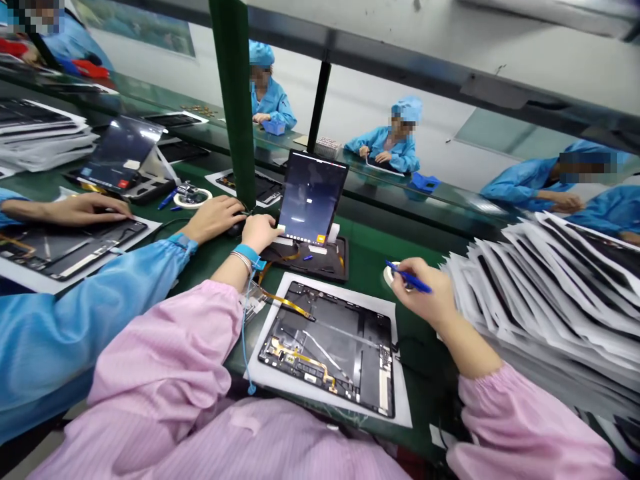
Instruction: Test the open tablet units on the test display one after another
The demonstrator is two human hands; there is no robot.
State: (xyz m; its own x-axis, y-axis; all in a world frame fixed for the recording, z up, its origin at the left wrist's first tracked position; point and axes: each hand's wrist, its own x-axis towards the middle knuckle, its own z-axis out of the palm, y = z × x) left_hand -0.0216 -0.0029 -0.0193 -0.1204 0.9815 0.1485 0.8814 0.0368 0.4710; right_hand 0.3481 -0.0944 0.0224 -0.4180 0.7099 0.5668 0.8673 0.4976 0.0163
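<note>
My left hand [259, 233], with a blue strap at the wrist, is at the lower left edge of an upright lit screen [313, 197]. Its fingers are curled at that edge, with one tip over the screen's front. In my right hand [425, 290] is a blue pen-like tool [416, 280], held above the bench right of the open tablet housing. This black tablet housing [330, 333] lies before me on a white sheet [403, 407], its flat cables and boards showing. A gold ribbon cable [287, 303] runs from the housing toward the screen's stand.
A tall stack of sheets and dark panels [540, 313] stands at right. A black tray [340, 260] holds the screen's base. At left, a co-worker's hands [215, 217] reach over a mouse and another housing [75, 250]. A green post [233, 100] rises behind. A white roll [389, 274] sits near my right hand.
</note>
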